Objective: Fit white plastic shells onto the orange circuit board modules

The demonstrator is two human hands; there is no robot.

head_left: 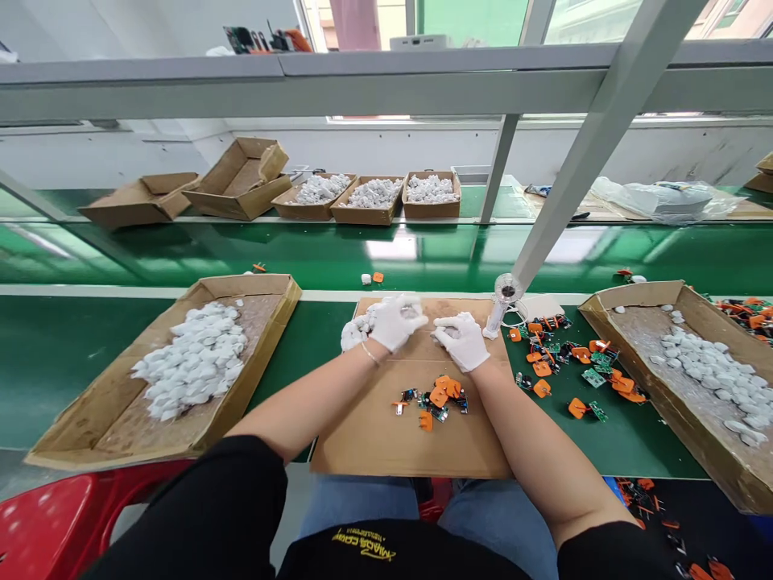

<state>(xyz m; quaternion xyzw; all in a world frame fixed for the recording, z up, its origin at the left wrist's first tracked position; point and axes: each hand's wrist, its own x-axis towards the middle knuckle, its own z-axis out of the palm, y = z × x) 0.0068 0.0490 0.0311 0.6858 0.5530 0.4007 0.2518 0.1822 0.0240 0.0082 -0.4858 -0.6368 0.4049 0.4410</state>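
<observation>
From my distant post, I am seeing a small pile of white, rounded pieces (356,330) that is lying at the far left corner of a flat, brown cardboard sheet (368,443) and is showing only in part. Nearer, on the same sheet, orange plastic plug parts (445,388) and small green circuit boards (440,414) are lying in a loose heap, overlapping at different angles. At its left, one thin orange part is showing its edge.

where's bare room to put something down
The brown cardboard sheet is bare along its near edge, before the orange-and-black circuit-board pile. So is the shiny green strip between the small rounded orange piece and slanted grey post. Crowded: the green tabletop right of the sheet, strewn with loose boards.
</observation>
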